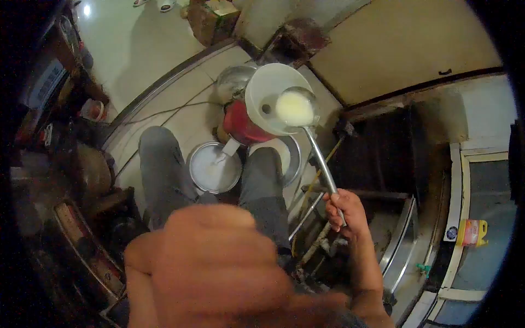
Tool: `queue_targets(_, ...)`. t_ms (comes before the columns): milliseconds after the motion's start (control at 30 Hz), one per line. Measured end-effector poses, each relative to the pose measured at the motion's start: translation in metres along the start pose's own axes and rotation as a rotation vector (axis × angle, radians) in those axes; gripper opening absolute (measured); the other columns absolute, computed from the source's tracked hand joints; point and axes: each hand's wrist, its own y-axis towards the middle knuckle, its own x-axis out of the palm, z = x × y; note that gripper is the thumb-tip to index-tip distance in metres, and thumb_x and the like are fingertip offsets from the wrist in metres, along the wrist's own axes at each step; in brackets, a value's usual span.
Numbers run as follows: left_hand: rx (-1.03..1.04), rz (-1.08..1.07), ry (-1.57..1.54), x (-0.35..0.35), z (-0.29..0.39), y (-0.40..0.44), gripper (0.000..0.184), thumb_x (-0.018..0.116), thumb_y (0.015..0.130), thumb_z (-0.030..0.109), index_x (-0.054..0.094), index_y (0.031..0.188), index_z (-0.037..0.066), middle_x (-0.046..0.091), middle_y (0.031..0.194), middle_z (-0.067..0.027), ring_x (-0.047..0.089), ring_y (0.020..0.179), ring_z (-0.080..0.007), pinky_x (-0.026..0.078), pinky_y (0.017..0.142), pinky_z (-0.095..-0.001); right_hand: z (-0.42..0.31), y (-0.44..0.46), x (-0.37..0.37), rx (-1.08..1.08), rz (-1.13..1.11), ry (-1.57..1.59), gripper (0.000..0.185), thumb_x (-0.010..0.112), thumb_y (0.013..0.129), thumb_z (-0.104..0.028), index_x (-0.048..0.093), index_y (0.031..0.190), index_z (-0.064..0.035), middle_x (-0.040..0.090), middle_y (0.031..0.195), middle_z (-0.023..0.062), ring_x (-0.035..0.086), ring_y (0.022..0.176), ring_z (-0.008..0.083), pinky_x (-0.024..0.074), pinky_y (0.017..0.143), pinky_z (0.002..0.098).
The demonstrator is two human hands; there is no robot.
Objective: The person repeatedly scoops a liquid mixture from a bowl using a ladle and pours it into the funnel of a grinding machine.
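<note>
Tiled floor (pixel 128 156) outside the left knee (pixel 158 147) offers passage; between the knees, the round pot (pixel 192 177) and spout (pixel 231 146) block it

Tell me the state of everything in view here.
Long-handled steel ladle: filled with pale liquid.
Wide whitish plastic bowl: uncovered, atop the rounded red machine.
Round steel pot: uncovered, holding white liquid.
Wide steel basin: partly hidden, holding pale liquid.
Right hand: gripping the ladle.
Left hand: blurred, grip unclear.
</note>
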Motion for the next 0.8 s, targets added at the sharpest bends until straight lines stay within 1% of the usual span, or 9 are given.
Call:
queue_targets(300,-0.121,0.041,0.038,-0.003,0.056,0.003,0.014,0.062,0.086,0.02,0.062,0.088,0.006,0.055,0.081,-0.0015,0.053,0.063,-0.0134,0.048,0.065,-0.0293,0.009,0.01,-0.002,-0.023,0.002,0.005,0.027,0.058,0.094,-0.025,0.057,0.099,0.0013,0.051,0.061,0.002,0.041,0.037,0.0071,0.0344,0.032,0.0227)
queue_targets(467,-0.4,-0.17,-0.262,-0.013,0.051,0.002,0.022,0.071,0.067,0.015,0.061,0.086,0.009,0.054,0.072,-0.0001,0.05,0.055,-0.0132,0.04,0.053,-0.0291,0.012,0.012,-0.001,-0.028,0.018,-0.034,0.025,0.057,0.095,-0.023,0.057,0.1,0.0014,0.052,0.062,0.0023,0.043,0.038,0.0085,0.0366,0.034,0.0242)
queue_targets(500,-0.086,-0.179,-0.175,-0.011,0.029,0.023,0.018,0.071,0.068,0.014,0.061,0.084,0.01,0.051,0.068,0.0001,0.048,0.053,-0.0135,0.036,0.051,-0.0297,0.012,0.012,0.0,-0.026,-0.001,-0.014,0.024,0.056,0.096,-0.022,0.057,0.1,0.0013,0.054,0.062,0.0026,0.045,0.04,0.0095,0.0387,0.035,0.0257)
queue_targets(567,0.243,-0.182,-0.087,-0.011,0.019,0.035,0.015,0.07,0.07,0.014,0.061,0.081,0.011,0.049,0.063,0.0002,0.047,0.051,-0.0138,0.033,0.048,-0.0302,0.013,0.011,0.003,-0.034,0.016,-0.035,0.024,0.056,0.096,-0.022,0.057,0.1,0.0013,0.054,0.062,0.0028,0.045,0.04,0.0095,0.039,0.035,0.0256)
queue_targets(600,0.012,-0.259,-0.201,-0.015,0.027,0.038,0.015,0.071,0.073,0.015,0.062,0.084,0.01,0.049,0.064,0.0003,0.046,0.051,-0.0142,0.032,0.047,-0.0305,0.011,0.011,0.003,-0.036,0.03,-0.059,0.024,0.057,0.096,-0.022,0.058,0.099,0.0012,0.054,0.063,0.0029,0.045,0.04,0.0095,0.0392,0.035,0.0255)
queue_targets(667,-0.218,-0.337,-0.319,0.001,0.026,0.032,0.016,0.072,0.076,0.017,0.062,0.086,0.009,0.05,0.064,0.0004,0.046,0.05,-0.0146,0.031,0.047,-0.0308,0.011,0.012,0.0,-0.037,0.026,-0.045,0.024,0.057,0.095,-0.023,0.058,0.099,0.0011,0.054,0.063,0.0029,0.045,0.04,0.0095,0.0395,0.035,0.0255)
queue_targets(700,0.022,-0.082,-0.266,0.032,0.012,0.016,0.019,0.072,0.079,0.02,0.064,0.092,0.009,0.051,0.065,0.0002,0.047,0.052,-0.0142,0.032,0.047,-0.0321,0.013,0.013,-0.001,-0.025,0.015,-0.033,0.024,0.057,0.095,-0.023,0.058,0.1,0.0009,0.054,0.063,0.0028,0.045,0.04,0.0095,0.0398,0.036,0.0254)
queue_targets(767,0.253,0.173,-0.201,0.047,-0.001,0.009,0.023,0.072,0.081,0.023,0.066,0.098,0.009,0.053,0.066,0.0,0.047,0.054,-0.0138,0.032,0.048,-0.0335,0.014,0.013,-0.002,-0.014,0.004,-0.037,0.025,0.057,0.095,-0.023,0.058,0.099,0.0007,0.053,0.063,0.0026,0.045,0.041,0.0095,0.04,0.036,0.0257)
queue_targets(800,0.255,-0.133,-0.362,0.04,-0.009,0.005,0.022,0.069,0.078,0.024,0.063,0.093,0.009,0.046,0.062,0.0005,0.047,0.052,-0.0138,0.033,0.045,-0.0321,0.014,0.012,0.002,-0.028,0.044,-0.051,0.024,0.058,0.095,-0.023,0.058,0.1,0.0008,0.053,0.062,0.0024,0.044,0.039,0.0085,0.0377,0.035,0.0239)
